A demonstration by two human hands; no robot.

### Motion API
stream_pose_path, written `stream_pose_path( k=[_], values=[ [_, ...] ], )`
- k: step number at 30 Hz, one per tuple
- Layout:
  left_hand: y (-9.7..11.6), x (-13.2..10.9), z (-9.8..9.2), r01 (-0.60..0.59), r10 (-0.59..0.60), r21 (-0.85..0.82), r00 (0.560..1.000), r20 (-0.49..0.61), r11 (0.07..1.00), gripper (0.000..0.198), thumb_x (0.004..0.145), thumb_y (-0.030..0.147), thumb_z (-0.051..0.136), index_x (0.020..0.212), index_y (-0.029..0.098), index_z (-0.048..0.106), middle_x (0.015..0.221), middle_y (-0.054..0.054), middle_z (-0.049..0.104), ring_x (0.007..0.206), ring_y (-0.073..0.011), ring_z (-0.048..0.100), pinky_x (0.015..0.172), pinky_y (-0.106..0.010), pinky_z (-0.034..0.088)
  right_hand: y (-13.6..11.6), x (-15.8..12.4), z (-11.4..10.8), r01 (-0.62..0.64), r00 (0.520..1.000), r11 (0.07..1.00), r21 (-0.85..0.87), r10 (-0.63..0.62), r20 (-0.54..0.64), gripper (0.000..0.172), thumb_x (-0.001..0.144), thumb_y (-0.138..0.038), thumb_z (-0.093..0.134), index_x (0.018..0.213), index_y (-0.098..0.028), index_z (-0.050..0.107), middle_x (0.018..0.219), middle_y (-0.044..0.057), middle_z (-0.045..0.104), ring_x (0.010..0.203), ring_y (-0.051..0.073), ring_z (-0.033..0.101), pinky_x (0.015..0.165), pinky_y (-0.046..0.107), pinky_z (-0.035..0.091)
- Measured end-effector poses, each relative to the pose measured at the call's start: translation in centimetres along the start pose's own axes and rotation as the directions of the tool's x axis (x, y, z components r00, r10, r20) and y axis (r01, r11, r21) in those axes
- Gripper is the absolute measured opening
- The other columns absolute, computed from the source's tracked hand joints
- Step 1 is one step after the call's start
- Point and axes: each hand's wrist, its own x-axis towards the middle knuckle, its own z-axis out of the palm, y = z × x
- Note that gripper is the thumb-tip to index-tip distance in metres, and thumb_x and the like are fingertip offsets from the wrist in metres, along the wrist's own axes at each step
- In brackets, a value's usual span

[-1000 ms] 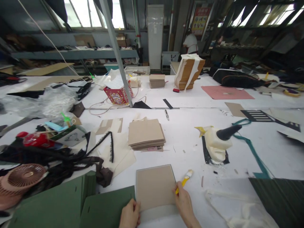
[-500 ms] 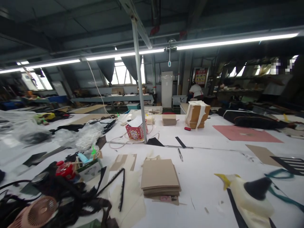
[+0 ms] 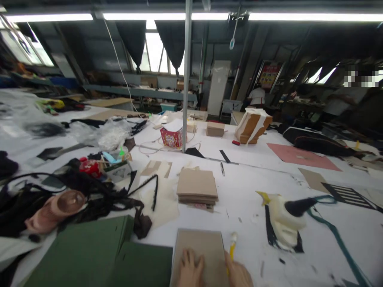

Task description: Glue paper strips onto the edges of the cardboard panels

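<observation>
At the bottom of the head view, a grey-brown cardboard sheet (image 3: pixel 206 243) lies on the white table. My left hand (image 3: pixel 190 269) rests flat on it, fingers spread. Beside its right edge, my right hand (image 3: pixel 238 274) is closed around a slim yellow tool with a pale tip (image 3: pixel 232 244); blur hides the tool's exact kind. Dark green boards (image 3: pixel 86 251) are stacked to the left of the sheet. Beyond it stands a stack of similar cardboard pieces (image 3: pixel 197 185).
Black straps and a pink fan (image 3: pixel 64 205) crowd the left. On the right are a cream-coloured form (image 3: pixel 283 219) and a teal strap (image 3: pixel 332 229). A metal post (image 3: pixel 186 79) rises behind the stack. A pen (image 3: pixel 222 168) lies past it.
My view has tilted down and moved back. Both my hands, the cardboard sheet, the yellow tool and more of the green boards have come into sight at the bottom.
</observation>
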Motion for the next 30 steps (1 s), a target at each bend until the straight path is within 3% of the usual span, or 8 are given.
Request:
stream_pose_path(
  k=[4,7,11,14,17,22,27,30],
  values=[
    [0.4,-1.3,2.1,-0.021,0.022,0.016,0.999,-0.044,1.0,0.075,0.071,0.046,0.066,0.138,0.031,0.035,0.146,-0.018,0.031,0.135,-0.0467,0.02,0.101,-0.062,0.026,-0.3,0.5,-5.5,0.196,0.968,0.951,-0.24,-0.148,0.202,0.033,0.085,-0.031,0.057,0.117,-0.035,0.061,0.078,0.005,0.063,0.07,0.021,0.062,0.06,0.03,0.045],
    [0.0,-0.9,2.3,-0.013,0.013,-0.005,0.998,-0.054,1.0,0.073,0.072,0.047,0.064,0.138,0.032,0.035,0.146,-0.018,0.03,0.135,-0.0465,0.019,0.102,-0.062,0.025,-3.3,3.3,-7.5,0.211,0.948,0.977,0.02,-0.21,0.238,0.03,0.09,-0.038,0.048,0.114,-0.03,0.063,0.086,0.005,0.065,0.078,0.02,0.063,0.069,0.029,0.047],
    [0.0,-0.6,2.7,-0.001,0.0,-0.008,0.997,-0.077,1.0,0.073,0.071,0.047,0.066,0.136,0.03,0.038,0.146,-0.019,0.03,0.135,-0.0471,0.019,0.101,-0.063,0.025,-9.2,5.6,-5.4,0.2,0.891,0.893,0.404,-0.337,0.305,0.028,0.091,-0.034,0.047,0.105,-0.023,0.068,0.101,0.005,0.069,0.095,0.019,0.063,0.086,0.03,0.047],
    [0.3,-0.5,3.0,0.005,-0.006,-0.007,0.997,-0.077,1.0,0.075,0.07,0.046,0.068,0.137,0.029,0.037,0.146,-0.021,0.031,0.134,-0.0472,0.021,0.1,-0.064,0.026,-13.2,6.8,-2.2,0.262,0.837,0.862,0.434,-0.426,0.342,0.026,0.09,-0.031,0.048,0.103,-0.021,0.069,0.1,0.005,0.07,0.092,0.018,0.064,0.085,0.029,0.047],
    [0.3,-0.4,2.9,0.006,-0.007,-0.015,0.998,-0.062,1.0,0.079,0.068,0.044,0.07,0.138,0.029,0.036,0.146,-0.022,0.031,0.134,-0.0476,0.021,0.1,-0.065,0.025,-14.8,7.8,0.3,0.311,0.801,0.866,0.391,-0.46,0.382,0.023,0.088,-0.028,0.05,0.099,-0.022,0.07,0.094,0.003,0.071,0.088,0.017,0.064,0.084,0.028,0.046],
    [0.1,-0.5,2.2,0.009,-0.011,-0.058,0.999,-0.03,0.998,0.074,0.069,0.045,0.069,0.136,0.031,0.039,0.148,-0.019,0.028,0.136,-0.0466,0.018,0.101,-0.065,0.025,-11.0,8.8,-0.3,0.279,0.816,0.916,0.289,-0.385,0.431,0.025,0.085,-0.029,0.049,0.091,-0.021,0.072,0.088,0.006,0.072,0.084,0.02,0.065,0.079,0.028,0.045],
    [0.2,-1.4,0.4,-0.001,0.0,-0.118,1.0,-0.009,0.993,0.072,0.07,0.046,0.067,0.134,0.029,0.041,0.148,-0.02,0.027,0.136,-0.0477,0.016,0.103,-0.063,0.025,-5.3,8.8,-5.7,0.219,0.862,0.965,0.143,-0.26,0.434,0.03,0.084,-0.034,0.046,0.077,-0.019,0.071,0.069,0.006,0.07,0.067,0.022,0.064,0.066,0.029,0.045],
    [0.0,-1.6,-1.5,0.002,-0.003,-0.142,1.0,-0.006,0.99,0.06,0.071,0.037,0.067,0.127,0.026,0.05,0.143,-0.019,0.036,0.134,-0.0437,0.025,0.098,-0.055,0.036,-3.7,8.0,-9.0,0.137,0.914,0.982,0.13,-0.176,0.366,0.034,0.085,-0.043,0.046,0.083,-0.021,0.072,0.078,0.005,0.072,0.073,0.021,0.065,0.069,0.027,0.047]
  ],
)
